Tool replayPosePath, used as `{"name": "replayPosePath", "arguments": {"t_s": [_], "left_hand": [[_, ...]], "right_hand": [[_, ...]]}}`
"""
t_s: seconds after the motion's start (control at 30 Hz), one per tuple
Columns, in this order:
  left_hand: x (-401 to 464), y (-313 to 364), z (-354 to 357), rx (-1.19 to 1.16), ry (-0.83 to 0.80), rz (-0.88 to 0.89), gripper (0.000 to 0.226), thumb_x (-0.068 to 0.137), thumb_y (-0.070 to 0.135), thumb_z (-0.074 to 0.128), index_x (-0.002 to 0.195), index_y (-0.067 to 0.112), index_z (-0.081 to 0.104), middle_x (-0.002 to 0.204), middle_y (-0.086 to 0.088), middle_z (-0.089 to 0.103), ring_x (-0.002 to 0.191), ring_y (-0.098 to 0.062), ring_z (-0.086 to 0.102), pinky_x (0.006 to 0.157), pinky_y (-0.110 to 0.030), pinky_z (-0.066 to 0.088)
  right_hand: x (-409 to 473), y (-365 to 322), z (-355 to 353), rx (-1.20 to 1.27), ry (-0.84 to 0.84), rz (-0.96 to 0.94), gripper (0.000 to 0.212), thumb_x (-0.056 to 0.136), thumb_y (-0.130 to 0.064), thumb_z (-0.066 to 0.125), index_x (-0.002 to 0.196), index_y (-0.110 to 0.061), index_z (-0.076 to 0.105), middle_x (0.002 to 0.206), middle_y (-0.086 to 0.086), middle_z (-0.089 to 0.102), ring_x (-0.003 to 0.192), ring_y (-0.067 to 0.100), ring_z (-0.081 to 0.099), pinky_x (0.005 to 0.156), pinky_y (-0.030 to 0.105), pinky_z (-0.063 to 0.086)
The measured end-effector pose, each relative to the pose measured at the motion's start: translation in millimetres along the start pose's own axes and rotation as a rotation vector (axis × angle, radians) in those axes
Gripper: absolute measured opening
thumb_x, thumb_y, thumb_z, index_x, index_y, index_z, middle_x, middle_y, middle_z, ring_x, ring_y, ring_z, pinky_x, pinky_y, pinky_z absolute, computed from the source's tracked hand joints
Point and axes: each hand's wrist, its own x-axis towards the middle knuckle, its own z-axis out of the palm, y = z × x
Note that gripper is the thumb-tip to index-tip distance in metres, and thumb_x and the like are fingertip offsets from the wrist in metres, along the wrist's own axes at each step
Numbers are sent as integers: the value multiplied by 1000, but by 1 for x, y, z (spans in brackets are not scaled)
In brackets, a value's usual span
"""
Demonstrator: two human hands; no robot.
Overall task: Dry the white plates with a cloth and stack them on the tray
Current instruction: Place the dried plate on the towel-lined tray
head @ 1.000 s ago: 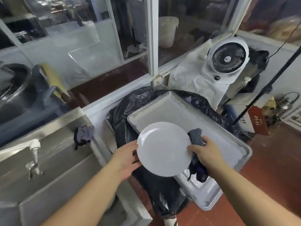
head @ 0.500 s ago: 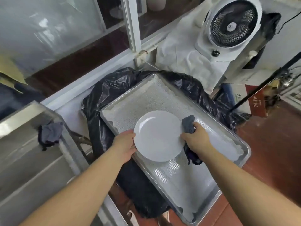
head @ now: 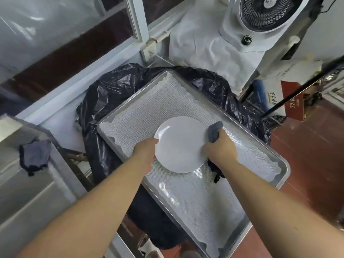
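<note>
Over at the left a dark grey rag (head: 35,157) is hanging on the edge of the steel sink (head: 28,192). What is in the basin I cannot see. Next along, the left hand (head: 146,152) is gripping the near-left rim of the round white plate (head: 179,144), thumb on top, fingers underneath, hidden. The plate is hovering just over the middle of the rectangular metal tray (head: 284,170) — whether it is touching the pale mesh liner (head: 134,118) yet I cannot tell.

The right hand (head: 220,150) is clenching a bunched blue-grey cloth (head: 215,131) against the plate's right rim. I'd say the risk is here: the cloth could be getting trapped under the plate as it goes down, leaving it rocking. And the tray itself is perching on a black plastic bin bag (head: 111,94) — a soft base, so a hard set-down might tip it.

The tray is holding nothing but its liner; no stack yet.
</note>
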Motion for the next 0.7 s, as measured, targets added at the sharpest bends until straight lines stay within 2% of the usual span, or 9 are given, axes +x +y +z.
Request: {"name": "replayPosePath", "arguments": {"t_s": [0.1,0.2,0.3,0.4,0.5,0.57,0.7], "left_hand": [[8,-2,0,58,34,-10,17,100,16,64,114,9,71,117,-12,72,96,-26,64,99,-40,54],[12,-5,-1,78,45,-14,12,98,19,65,107,14,72,123,-13,72,99,-27,62,103,-42,52],[15,-6,-2,95,53,-12,12,98,21,64,105,18,73,125,-11,71,110,-29,65,106,-43,50],[20,-8,-4,84,54,-21,25,99,23,64,120,14,73,127,-12,70,106,-26,63,109,-43,50],[22,-9,-5,72,71,-27,26,98,28,65,117,11,73,124,-13,72,108,-27,66,109,-46,51],[20,-9,-7,58,62,-25,27,98,29,65,114,9,73,123,-14,73,114,-29,68,108,-47,52],[9,-11,-14,84,16,22,25,97,26,65,113,7,74,118,-10,73,110,-27,66,111,-44,48]], "right_hand": [[2,-3,3,-19,-8,12,40,83,-16,59,121,-26,48,91,0,58,82,28,64,71,42,59],[5,-3,8,-41,-11,-4,47,85,-17,59,130,-24,47,90,-3,56,87,30,65,79,46,61],[8,-3,12,-46,-8,-23,44,85,-15,58,128,-22,48,91,2,60,83,29,65,75,45,61],[11,-3,14,-44,-37,-26,48,88,-17,60,134,-21,48,96,4,62,85,30,65,71,42,57],[14,-1,12,-36,-85,-37,52,90,-19,61,140,-22,46,97,5,60,85,28,62,67,38,51],[14,2,9,-28,-83,-48,48,89,-19,62,135,-20,48,93,3,59,79,23,59,62,35,47],[3,7,-6,-15,-22,-42,37,86,-21,62,121,-21,49,88,1,61,73,19,58,55,33,42]]}}
